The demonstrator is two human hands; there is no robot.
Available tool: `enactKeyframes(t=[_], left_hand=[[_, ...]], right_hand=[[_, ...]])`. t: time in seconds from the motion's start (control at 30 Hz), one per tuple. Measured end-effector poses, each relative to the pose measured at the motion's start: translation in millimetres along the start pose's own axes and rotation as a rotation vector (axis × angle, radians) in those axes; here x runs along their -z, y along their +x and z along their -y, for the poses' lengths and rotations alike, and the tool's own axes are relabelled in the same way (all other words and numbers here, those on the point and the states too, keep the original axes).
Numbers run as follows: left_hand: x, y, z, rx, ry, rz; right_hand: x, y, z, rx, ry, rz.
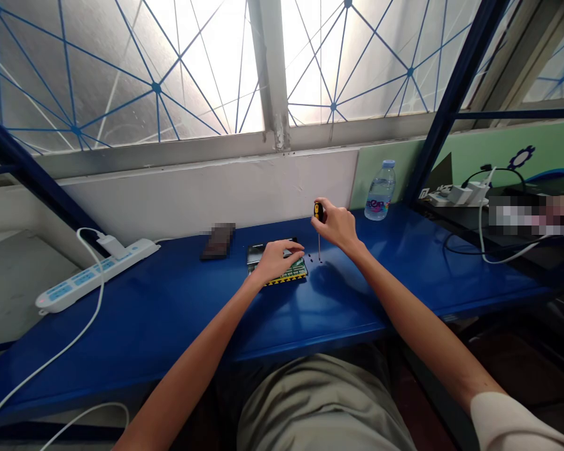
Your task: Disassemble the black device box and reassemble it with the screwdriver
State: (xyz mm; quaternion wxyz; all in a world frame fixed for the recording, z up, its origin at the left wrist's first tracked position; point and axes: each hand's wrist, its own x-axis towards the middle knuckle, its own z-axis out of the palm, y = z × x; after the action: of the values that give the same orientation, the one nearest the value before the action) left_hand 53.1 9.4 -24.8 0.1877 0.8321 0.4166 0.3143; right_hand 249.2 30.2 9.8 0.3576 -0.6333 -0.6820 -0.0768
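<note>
Right of the green circuit board (297, 271), the right hand (337, 225) is gripping an upright screwdriver (318, 213), fingers closed, among dark screws (311, 260) already lying loose, while the left hand (277, 258) is resting loosely parted fingers over the board; whether any are remaining fixed, I'm not managing to tell.

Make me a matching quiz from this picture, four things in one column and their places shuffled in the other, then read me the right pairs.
Things:
1. Screwdriver
2. Water bottle
3. White power strip
4. Left hand

Places:
A. On the left part of the blue tabletop
B. At the green circuit board
C. Gripped in the right hand
D. Standing near the wall, right of both hands

Pairs: 1-C, 2-D, 3-A, 4-B
</note>
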Motion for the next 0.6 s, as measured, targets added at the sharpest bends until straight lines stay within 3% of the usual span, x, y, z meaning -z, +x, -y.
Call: enactKeyframes(t=[0.37,0.6], left_hand=[[1.7,-0.4,-5.5,0.001,0.016,0.016],[0.9,-0.6,-2.3,0.004,-0.008,0.033]], right_hand=[[-4.5,0.3,-3.0,-0.015,-0.027,0.012],[3.0,2.8,-3.5,-0.106,0.165,-0.061]])
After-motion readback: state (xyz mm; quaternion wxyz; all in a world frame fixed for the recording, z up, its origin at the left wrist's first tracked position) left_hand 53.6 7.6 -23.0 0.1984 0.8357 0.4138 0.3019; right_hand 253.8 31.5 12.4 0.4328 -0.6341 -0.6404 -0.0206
